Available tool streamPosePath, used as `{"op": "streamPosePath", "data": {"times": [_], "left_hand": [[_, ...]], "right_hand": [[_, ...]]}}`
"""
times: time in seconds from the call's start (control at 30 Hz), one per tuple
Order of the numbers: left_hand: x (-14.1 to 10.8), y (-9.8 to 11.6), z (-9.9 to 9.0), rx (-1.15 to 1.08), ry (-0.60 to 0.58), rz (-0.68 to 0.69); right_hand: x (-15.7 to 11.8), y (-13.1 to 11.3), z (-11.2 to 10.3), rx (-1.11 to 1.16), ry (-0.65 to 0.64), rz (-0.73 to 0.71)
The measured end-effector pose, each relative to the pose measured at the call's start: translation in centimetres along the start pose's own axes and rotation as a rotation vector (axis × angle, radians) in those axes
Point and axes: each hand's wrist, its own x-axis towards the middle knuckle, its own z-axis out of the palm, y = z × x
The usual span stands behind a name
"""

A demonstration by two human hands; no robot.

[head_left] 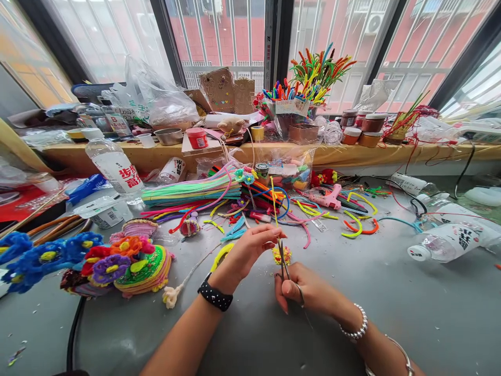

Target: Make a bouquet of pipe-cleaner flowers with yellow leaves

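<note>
My left hand (256, 244), with a dotted black band on its wrist, pinches a thin yellow pipe cleaner (273, 201) that stands upright above the fingers. In my right hand (299, 286) is a pair of scissors (283, 261), its blades pointing up at the left fingertips, close to the lower part of the pipe cleaner. Whether the blades touch it I cannot tell. Just behind the blades is a small yellow and red fuzzy piece (287, 255) near the tabletop. A yellow curved pipe cleaner (222, 256) lies beside my left wrist.
Pipe-cleaner flowers (111, 266) lie at the left, near a standing water bottle (113, 162). Bundled pipe cleaners (191, 192) and a pink glue gun (329, 198) lie further back. Another bottle (446, 243) rests on its side at right. A cluttered ledge (235, 151) runs below the windows.
</note>
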Motion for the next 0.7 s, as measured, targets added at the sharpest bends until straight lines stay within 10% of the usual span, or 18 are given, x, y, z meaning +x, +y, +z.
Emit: {"op": "streamPosePath", "data": {"times": [0.27, 0.7], "left_hand": [[0.1, 0.1, -0.3, -0.034, 0.061, 0.037], [0.3, 0.3, -0.6, 0.148, 0.122, 0.016]], "right_hand": [[-0.1, -0.3, -0.4, 0.006, 0.048, 0.039], [0.5, 0.8, -1.6, 0.042, 0.548, 0.262]]}}
